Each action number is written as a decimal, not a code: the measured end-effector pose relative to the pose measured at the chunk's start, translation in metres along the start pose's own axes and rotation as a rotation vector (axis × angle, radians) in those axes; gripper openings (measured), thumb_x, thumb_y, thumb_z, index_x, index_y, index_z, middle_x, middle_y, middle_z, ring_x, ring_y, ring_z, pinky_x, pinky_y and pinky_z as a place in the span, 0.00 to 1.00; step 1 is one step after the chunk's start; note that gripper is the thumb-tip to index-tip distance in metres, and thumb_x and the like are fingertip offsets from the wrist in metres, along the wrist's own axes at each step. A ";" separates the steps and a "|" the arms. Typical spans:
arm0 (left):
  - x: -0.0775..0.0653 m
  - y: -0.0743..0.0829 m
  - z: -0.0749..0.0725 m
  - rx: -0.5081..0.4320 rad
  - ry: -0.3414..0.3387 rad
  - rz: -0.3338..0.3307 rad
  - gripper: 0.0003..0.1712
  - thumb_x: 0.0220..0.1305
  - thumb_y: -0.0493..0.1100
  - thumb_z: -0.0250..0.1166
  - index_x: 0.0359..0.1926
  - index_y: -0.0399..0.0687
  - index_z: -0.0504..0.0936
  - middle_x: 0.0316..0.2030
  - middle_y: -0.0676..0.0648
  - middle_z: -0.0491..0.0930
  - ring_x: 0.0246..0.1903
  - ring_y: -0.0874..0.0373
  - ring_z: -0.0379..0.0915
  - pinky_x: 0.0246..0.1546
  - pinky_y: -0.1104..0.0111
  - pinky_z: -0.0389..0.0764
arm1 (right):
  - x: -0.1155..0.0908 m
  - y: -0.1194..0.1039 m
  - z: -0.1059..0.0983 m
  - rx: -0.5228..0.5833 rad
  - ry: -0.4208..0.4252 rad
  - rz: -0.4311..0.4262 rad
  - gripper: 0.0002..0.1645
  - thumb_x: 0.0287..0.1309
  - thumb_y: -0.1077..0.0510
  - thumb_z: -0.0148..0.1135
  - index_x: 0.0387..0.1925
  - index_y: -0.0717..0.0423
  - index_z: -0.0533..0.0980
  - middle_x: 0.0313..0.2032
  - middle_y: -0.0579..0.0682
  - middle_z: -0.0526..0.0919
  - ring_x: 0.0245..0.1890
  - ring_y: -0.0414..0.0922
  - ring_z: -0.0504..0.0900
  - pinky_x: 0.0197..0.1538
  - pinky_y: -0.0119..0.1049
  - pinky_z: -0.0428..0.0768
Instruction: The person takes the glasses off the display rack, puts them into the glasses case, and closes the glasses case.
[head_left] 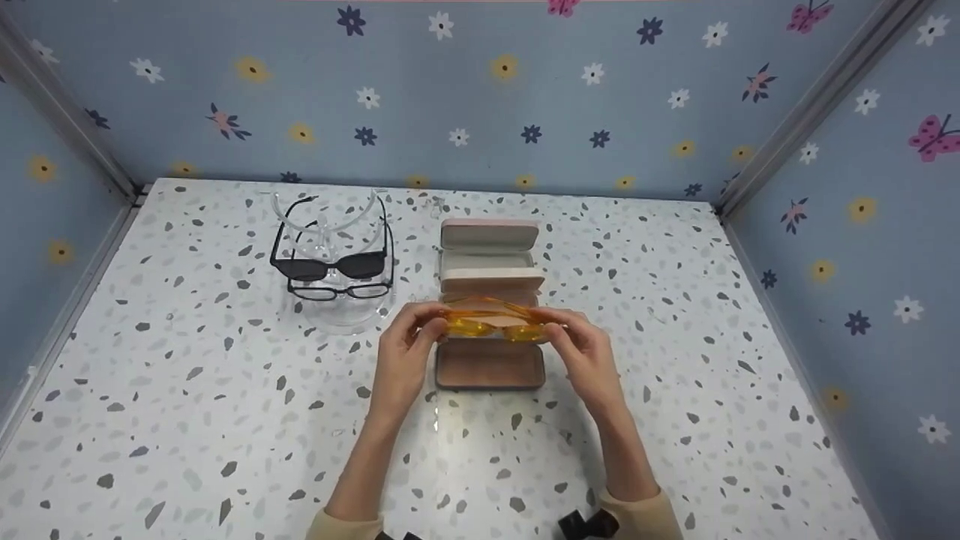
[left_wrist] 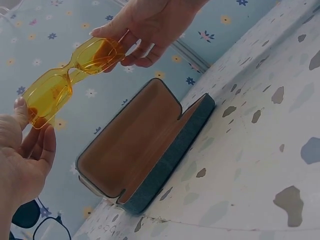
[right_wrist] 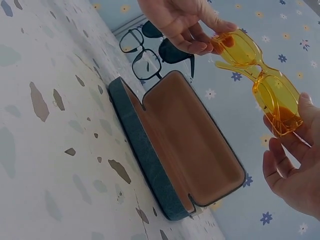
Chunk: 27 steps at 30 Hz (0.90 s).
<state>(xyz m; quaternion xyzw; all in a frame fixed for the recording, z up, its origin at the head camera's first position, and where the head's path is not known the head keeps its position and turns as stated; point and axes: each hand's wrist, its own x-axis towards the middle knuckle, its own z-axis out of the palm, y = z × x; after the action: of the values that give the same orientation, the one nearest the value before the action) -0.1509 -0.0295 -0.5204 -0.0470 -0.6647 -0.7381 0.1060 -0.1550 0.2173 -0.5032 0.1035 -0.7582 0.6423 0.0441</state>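
Note:
Yellow see-through sunglasses [head_left: 491,328] are held up by both hands above an open glasses case [head_left: 490,366]. My left hand [head_left: 405,352] pinches their left end between thumb and fingers. At the other end, my right hand [head_left: 589,352] pinches the frame the same way. The temples look folded behind the lenses in the head view. Teal outside and brown inside, the case [left_wrist: 130,140] stands with its lid up in the left wrist view. The right wrist view shows the sunglasses [right_wrist: 260,75] apart from that case, and no glasses are seen inside it.
Behind stands another open case [head_left: 489,236], pale inside. To the left, a clear display stand [head_left: 352,322] bears dark sunglasses [head_left: 361,265] and black-rimmed eyeglasses [head_left: 315,294]. Flowered panels [head_left: 480,97] wall in the speckled table [head_left: 225,420] at the back and sides.

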 end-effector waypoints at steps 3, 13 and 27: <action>0.000 0.000 -0.001 0.018 0.008 0.008 0.12 0.69 0.39 0.65 0.49 0.38 0.85 0.44 0.48 0.81 0.40 0.62 0.79 0.43 0.71 0.83 | -0.001 0.000 0.000 0.005 -0.002 -0.001 0.15 0.74 0.61 0.57 0.56 0.59 0.83 0.53 0.54 0.86 0.55 0.43 0.82 0.58 0.32 0.82; -0.001 0.001 -0.002 0.065 0.034 0.023 0.11 0.68 0.40 0.67 0.48 0.41 0.87 0.45 0.46 0.82 0.43 0.63 0.79 0.43 0.72 0.83 | 0.000 0.001 -0.001 -0.017 -0.004 -0.014 0.15 0.73 0.62 0.58 0.56 0.61 0.83 0.54 0.57 0.87 0.53 0.41 0.84 0.57 0.32 0.83; -0.002 0.002 0.000 0.106 0.088 -0.017 0.10 0.68 0.43 0.68 0.46 0.45 0.89 0.42 0.51 0.81 0.42 0.61 0.74 0.42 0.76 0.79 | 0.000 -0.002 -0.003 -0.007 0.037 0.041 0.13 0.70 0.62 0.63 0.53 0.60 0.84 0.50 0.54 0.89 0.49 0.44 0.88 0.55 0.32 0.84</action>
<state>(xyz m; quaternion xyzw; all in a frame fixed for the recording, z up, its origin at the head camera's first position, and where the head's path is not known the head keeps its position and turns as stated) -0.1484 -0.0297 -0.5186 -0.0034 -0.6981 -0.7039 0.1314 -0.1548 0.2196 -0.5013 0.0759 -0.7615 0.6422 0.0450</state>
